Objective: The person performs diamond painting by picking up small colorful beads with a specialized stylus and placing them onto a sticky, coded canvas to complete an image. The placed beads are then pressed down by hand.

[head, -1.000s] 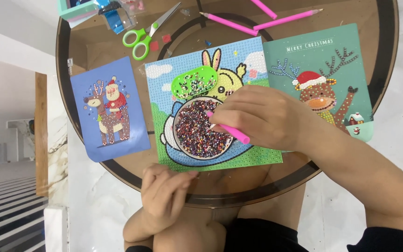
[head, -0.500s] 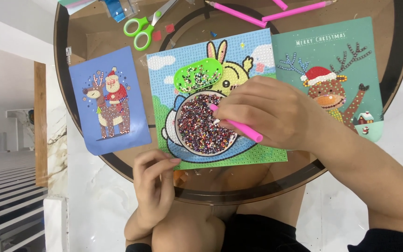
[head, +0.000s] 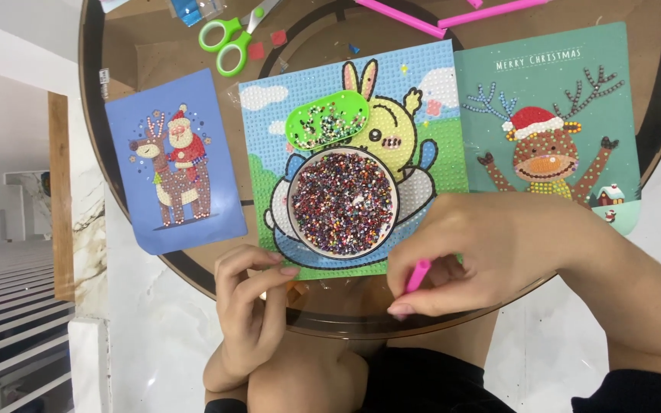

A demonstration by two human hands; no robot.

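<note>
Right hand (head: 491,256) curls low at the surface (head: 361,310) edge, pinching a pink pen (head: 416,276); left hand (head: 250,306) rests half-curled, fingertips touching the canvas (head: 269,153).

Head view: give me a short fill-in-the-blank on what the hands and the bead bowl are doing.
1. The right hand grips a ____ pen.
2. The round bowl of beads sits on the ____ picture.
3. The left hand rests at the table's near ____.
4. The scissors have ____ handles.
Missing: pink; rabbit; edge; green
</note>
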